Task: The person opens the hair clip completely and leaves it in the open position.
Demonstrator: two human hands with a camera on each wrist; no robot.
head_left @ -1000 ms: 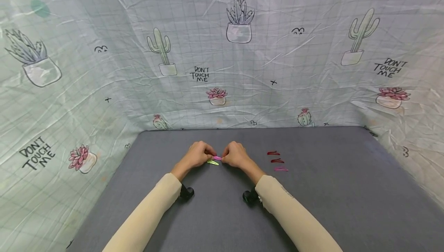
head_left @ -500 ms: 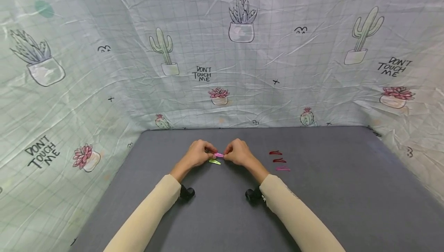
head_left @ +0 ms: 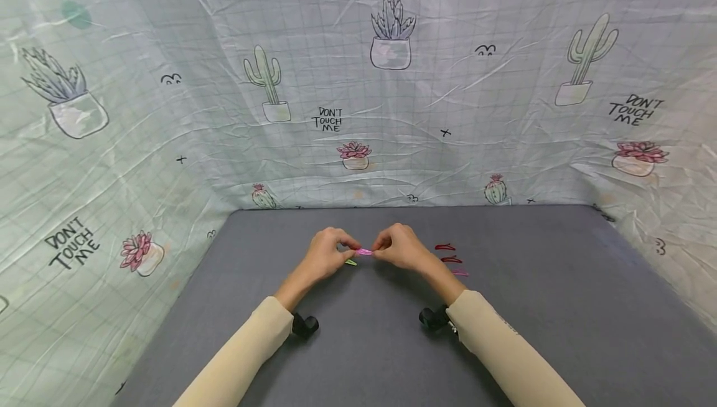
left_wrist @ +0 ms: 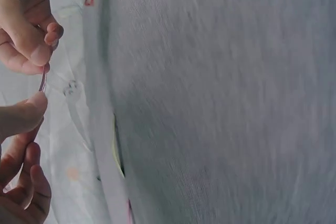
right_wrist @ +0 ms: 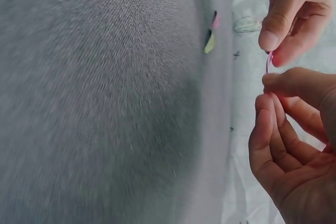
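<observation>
A pink snap hair clip (head_left: 364,252) is stretched between my two hands, lifted above the table. My left hand (head_left: 329,252) pinches its left end between thumb and finger. Its right end is pinched by my right hand (head_left: 400,247). In the right wrist view only a thin edge of the pink hair clip (right_wrist: 269,62) shows between the fingertips. A yellow-green hair clip (head_left: 350,262) lies on the table below my left hand, partly covered by it in the head view. Close to it, another pink clip (right_wrist: 216,21) appears in the right wrist view.
Two red hair clips (head_left: 445,247) and a further pink clip (head_left: 460,273) lie in a column right of my right hand. The grey table (head_left: 370,345) ends at a patterned cloth backdrop (head_left: 426,164) at the back and sides.
Both hands have risen off the table and drifted right, carrying the pink hair clip away from the yellow-green one. More of the left hand's thumb and finger gap shows. The view has shifted slightly.
</observation>
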